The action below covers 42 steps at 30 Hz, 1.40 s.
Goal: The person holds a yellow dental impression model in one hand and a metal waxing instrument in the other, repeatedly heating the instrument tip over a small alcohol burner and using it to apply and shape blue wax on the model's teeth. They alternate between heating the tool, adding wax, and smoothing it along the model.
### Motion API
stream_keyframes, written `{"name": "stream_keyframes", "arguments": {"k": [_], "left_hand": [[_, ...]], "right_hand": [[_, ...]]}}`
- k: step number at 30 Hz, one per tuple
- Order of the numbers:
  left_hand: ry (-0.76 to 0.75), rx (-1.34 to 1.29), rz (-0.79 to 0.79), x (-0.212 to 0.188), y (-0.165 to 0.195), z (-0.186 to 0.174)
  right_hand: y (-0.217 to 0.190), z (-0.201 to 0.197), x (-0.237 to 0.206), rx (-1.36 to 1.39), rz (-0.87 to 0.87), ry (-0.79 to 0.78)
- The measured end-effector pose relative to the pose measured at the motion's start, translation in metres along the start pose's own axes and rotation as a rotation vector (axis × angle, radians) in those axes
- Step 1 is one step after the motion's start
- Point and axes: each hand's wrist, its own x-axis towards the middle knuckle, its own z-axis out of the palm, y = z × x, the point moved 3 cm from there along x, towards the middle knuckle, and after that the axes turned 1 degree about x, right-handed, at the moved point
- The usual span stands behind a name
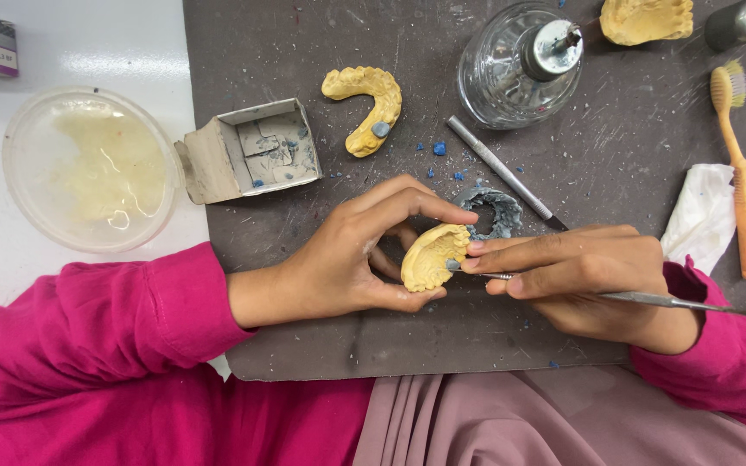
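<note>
Yellow plaster dental cast (432, 255), horseshoe-shaped, sits pinched between thumb and fingers of the left hand (351, 255) above a scratched dark grey work mat (615, 155). The right hand (584, 276) grips a slim metal carving tool (649, 299), its tip touching the cast. Work appears midway: blue wax crumbs (439, 148) dot the mat. A second yellow cast (364, 105), glass spirit lamp (520, 65) and white tabletop (88, 43) lie beyond.
</note>
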Motion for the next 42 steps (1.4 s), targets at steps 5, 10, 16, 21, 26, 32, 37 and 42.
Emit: {"name": "stream_keyframes", "arguments": {"k": [5,10,16,21,26,32,37,42], "left_hand": [[-0.006,-0.009,-0.003,0.0001,0.0003,-0.0009],[-0.012,-0.032,-0.025,0.0005,0.0005,0.0004],[0.003,-0.002,0.015,-0.0001,0.0011,-0.0002],[-0.003,-0.013,0.009,-0.0005,0.0004,-0.0009],[-0.002,0.005,0.02,0.0007,-0.0001,-0.0009],[-0.007,-0.027,0.008,0.0003,-0.0007,0.0001],[0.006,-0.007,0.047,0.0004,-0.0005,-0.0004],[-0.001,0.0,0.009,-0.0001,-0.0013,-0.0008]], "right_hand": [[-0.0016,0.0008,0.0006,-0.04,-0.027,0.001],[-0.0013,-0.0017,0.0023,0.027,-0.049,-0.002],[-0.0015,-0.001,0.0015,-0.004,-0.063,-0.008],[-0.0005,-0.0022,0.0008,0.007,-0.05,-0.032],[-0.0007,-0.002,0.0007,-0.016,-0.064,-0.015],[-0.0007,-0.0021,-0.0001,0.001,-0.056,-0.011],[-0.0014,-0.0029,-0.0001,-0.069,-0.043,-0.055],[-0.0009,-0.0007,0.0017,-0.032,-0.07,-0.015]]}}
